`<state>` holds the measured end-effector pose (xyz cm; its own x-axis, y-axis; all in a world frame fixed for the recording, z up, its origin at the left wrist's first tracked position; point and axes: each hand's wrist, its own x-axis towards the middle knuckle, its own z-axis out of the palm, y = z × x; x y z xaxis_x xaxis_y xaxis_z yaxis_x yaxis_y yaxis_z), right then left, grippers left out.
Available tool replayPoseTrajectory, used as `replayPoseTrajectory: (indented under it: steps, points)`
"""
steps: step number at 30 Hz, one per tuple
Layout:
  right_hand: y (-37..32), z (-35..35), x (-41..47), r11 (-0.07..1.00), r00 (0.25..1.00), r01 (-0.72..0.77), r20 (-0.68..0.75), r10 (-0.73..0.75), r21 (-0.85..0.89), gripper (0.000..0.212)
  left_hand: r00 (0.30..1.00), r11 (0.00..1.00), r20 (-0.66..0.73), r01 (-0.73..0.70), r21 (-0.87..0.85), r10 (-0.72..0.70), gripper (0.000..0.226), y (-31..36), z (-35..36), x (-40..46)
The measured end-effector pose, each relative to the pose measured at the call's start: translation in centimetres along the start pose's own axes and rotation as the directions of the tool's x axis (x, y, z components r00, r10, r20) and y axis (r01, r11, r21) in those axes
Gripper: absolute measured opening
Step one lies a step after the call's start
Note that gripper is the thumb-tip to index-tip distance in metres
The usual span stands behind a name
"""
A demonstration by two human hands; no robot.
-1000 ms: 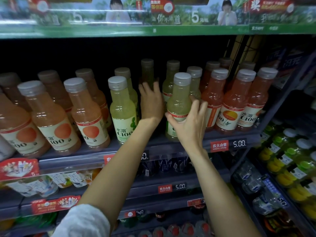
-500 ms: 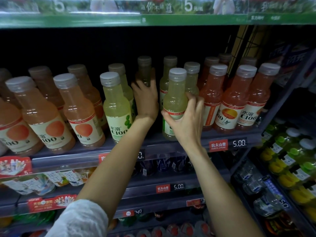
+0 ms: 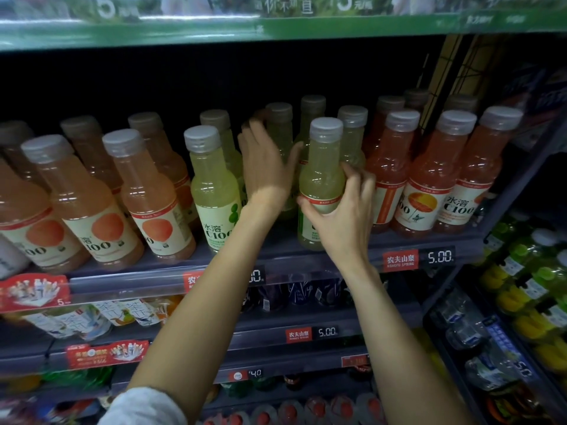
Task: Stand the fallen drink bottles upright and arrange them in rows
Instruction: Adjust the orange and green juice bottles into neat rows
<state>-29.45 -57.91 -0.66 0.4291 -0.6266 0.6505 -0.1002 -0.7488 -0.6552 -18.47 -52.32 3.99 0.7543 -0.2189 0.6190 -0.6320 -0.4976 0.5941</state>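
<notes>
My right hand (image 3: 343,216) grips the label band of an upright yellow-green drink bottle (image 3: 322,173) at the shelf's front edge. My left hand (image 3: 267,167) reaches between the rows just left of it, fingers straight, touching a yellow-green bottle further back (image 3: 280,130); its thumb lies against the held bottle. Another yellow-green bottle (image 3: 214,191) stands upright left of my left hand. Orange bottles (image 3: 150,194) stand in rows to the left, pinkish-red ones (image 3: 426,185) to the right. No fallen bottle shows.
The grey shelf lip (image 3: 337,259) carries price tags (image 3: 417,259). A green header strip (image 3: 276,29) overhangs above. Lower shelves hold more drinks, and a side rack (image 3: 527,289) of green and yellow bottles stands at right.
My left hand has opened and slid a little forward between the rows. My right hand has shifted its hold on the front yellow-green bottle, which stays upright. The view moved closer.
</notes>
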Motion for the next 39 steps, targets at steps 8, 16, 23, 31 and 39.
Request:
replayPoseTrajectory:
  steps: [8, 16, 23, 31, 39]
  points:
    - [0.0, -0.2, 0.1, 1.0, 0.999, -0.007, 0.051, 0.008, -0.006, 0.081, 1.0, 1.0, 0.0, 0.001, 0.016, -0.001, 0.067, -0.9, 0.1, 0.5]
    - [-0.3, -0.6, -0.1, 0.999, 0.997, 0.001, 0.082, 0.003, -0.047, 0.082, 0.996, 0.998, 0.085, 0.0, 0.06, -0.005, 0.059, -0.3, -1.0, 0.3]
    - [-0.4, -1.0, -0.6, 0.997, 0.984, -0.014, 0.175, 0.028, -0.08, 0.09, 0.997, 0.937, 0.019, -0.06, -0.345, 0.071, 0.052, -0.8, -3.1, -3.6]
    - [-2.5, 0.1, -0.8, 0.998, 0.909, 0.013, 0.414, -0.036, 0.058, 0.082, 0.988, 0.949, 0.071, -0.109, -0.297, 0.136, 0.066, -1.2, -5.8, -6.0]
    - [-3.0, 0.4, 4.1, 0.968, 0.942, 0.053, 0.309, -0.13, 0.247, 0.038, 0.962, 0.961, 0.033, -0.271, 0.047, 0.27, 0.066, -1.7, -5.6, -5.9]
